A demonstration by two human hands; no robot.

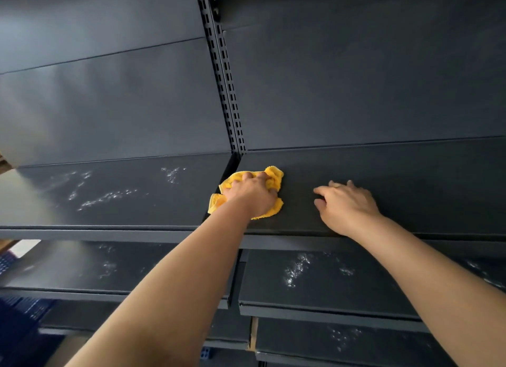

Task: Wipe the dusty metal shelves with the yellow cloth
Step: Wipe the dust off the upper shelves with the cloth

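My left hand (253,194) presses a bunched yellow cloth (275,176) onto the left end of the upper right metal shelf (410,191), close to the gap between the two shelf bays. My right hand (346,206) lies flat on the same dark shelf, fingers spread, a short way to the right of the cloth. This shelf's surface looks free of dust. The upper left shelf (123,194) carries white dust streaks. White dust also marks the lower right shelf (315,273) and the lower left shelf (82,268).
A slotted metal upright (227,87) rises between the two bays against dark back panels. More dusty shelves step out below. Blue plastic crates (19,320) sit at the lower left. A cardboard edge (3,164) shows at the far left.
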